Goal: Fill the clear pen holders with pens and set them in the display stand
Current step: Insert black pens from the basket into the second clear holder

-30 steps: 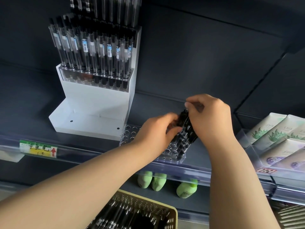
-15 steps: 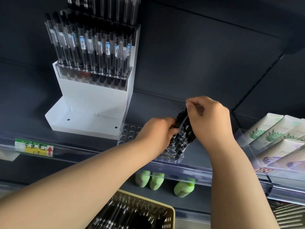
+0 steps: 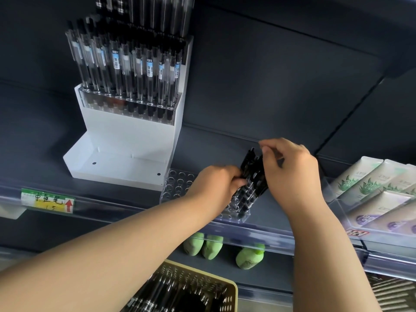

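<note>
Yellow-and-green price label (image 3: 47,200) on the shelf rail, far left; handwritten, red arrow pointing up. Right of that, white display stand (image 3: 126,140) on the shelf (image 3: 216,145), two steps: lower step bare, upper step carrying a filled holder (image 3: 128,106) with racked pens (image 3: 126,64) standing upright, tips down. More pens higher up behind those, cut off by the frame top.

Just beside the stand's right front corner, clear pen holder (image 3: 179,183) lying flat on the shelf near the front edge, left-end holes visible and unfilled. Below, nearer the camera, yellow mesh basket (image 3: 233,287) with loose black pens inside.

Left hand (image 3: 216,183) over the holder's middle, fingers curled, pinching the lower part of a bundle of pens (image 3: 252,179). Green bottles (image 3: 202,244) on the shelf underneath. Bundle near upright, slightly tilted, lower ends down at the holder's right end; cannot tell how many sit in holes.

Right hand (image 3: 292,172) gripping the bundle's top ends, thumb and fingertips closed on them. Far right, clear tray (image 3: 331,192) of pale tubes (image 3: 369,176) with green leaf print, lying slanted, well apart from the holder.
</note>
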Demonstrator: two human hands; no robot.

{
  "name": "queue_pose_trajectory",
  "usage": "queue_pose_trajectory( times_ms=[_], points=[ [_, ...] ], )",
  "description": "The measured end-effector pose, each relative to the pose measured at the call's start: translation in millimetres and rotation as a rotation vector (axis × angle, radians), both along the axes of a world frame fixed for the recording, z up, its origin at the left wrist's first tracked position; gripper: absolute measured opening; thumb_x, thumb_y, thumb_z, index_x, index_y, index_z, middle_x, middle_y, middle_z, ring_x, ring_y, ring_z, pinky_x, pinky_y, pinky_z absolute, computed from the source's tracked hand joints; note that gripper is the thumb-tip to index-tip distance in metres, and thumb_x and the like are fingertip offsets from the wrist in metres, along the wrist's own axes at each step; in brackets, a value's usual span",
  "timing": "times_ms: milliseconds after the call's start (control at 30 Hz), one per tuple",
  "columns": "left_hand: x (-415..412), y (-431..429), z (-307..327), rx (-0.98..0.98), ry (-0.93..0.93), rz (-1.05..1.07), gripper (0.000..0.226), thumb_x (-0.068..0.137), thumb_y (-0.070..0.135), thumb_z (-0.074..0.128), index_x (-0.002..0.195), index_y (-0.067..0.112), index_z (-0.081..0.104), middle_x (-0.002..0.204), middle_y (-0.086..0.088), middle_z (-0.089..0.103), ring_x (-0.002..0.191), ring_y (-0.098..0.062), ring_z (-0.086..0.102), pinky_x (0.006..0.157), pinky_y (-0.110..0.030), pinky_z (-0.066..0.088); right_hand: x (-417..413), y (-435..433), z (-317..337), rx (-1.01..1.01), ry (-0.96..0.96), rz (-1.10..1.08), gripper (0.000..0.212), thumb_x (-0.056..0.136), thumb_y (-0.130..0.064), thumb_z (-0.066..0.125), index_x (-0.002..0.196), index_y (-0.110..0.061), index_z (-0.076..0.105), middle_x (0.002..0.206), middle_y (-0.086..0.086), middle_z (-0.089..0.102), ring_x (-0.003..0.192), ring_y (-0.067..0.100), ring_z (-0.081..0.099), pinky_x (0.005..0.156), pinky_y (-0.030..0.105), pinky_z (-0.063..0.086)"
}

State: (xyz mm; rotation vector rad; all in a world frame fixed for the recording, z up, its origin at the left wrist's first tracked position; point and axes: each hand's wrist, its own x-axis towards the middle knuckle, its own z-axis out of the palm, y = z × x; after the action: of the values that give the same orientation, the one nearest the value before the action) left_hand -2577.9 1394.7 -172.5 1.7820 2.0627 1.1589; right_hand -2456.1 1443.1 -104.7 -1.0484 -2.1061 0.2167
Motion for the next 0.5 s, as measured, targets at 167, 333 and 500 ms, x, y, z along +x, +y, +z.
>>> queue_pose_trajectory(
  times_ms=[167, 333, 500],
  points=[
    [-7, -2, 0, -0.043, -0.091, 0.021, 0.029, 0.084, 0.037, 0.066, 0.103, 0.015, 0.067, 0.092, -0.002, 0.071, 0.084, -0.018, 0.064, 0.076, -0.030, 0.050, 4, -4, 3, 0.075, 0.027, 0.004, 0.019, 0.090, -0.011, 0.054, 0.101, -0.016, 0.069, 0.081, -0.010, 0.056, 0.088, 0.019, 0.049, 0.071, 0.017, 0.028],
    [-16, -24, 6, -0.023, -0.067, 0.047, 0.029, 0.084, 0.029, 0.067, 0.111, 0.018, 0.063, 0.093, 0.005, 0.066, 0.084, -0.013, 0.061, 0.078, -0.028, 0.049, 2, -33, -6, 0.157, -0.003, 0.073, 0.018, 0.085, -0.006, 0.059, 0.099, -0.010, 0.069, 0.089, 0.002, 0.067, 0.089, 0.026, 0.054, 0.076, 0.019, 0.032],
    [-27, -73, 13, -0.004, 0.171, 0.035, 0.025, 0.088, 0.025, 0.059, 0.113, 0.022, 0.059, 0.108, 0.004, 0.063, 0.100, -0.017, 0.056, 0.083, -0.032, 0.047, 2, -77, -30, 0.316, -0.095, 0.152, 0.023, 0.077, 0.003, 0.061, 0.097, -0.004, 0.070, 0.105, 0.012, 0.065, 0.093, 0.032, 0.056, 0.082, 0.036, 0.046]
  ],
)
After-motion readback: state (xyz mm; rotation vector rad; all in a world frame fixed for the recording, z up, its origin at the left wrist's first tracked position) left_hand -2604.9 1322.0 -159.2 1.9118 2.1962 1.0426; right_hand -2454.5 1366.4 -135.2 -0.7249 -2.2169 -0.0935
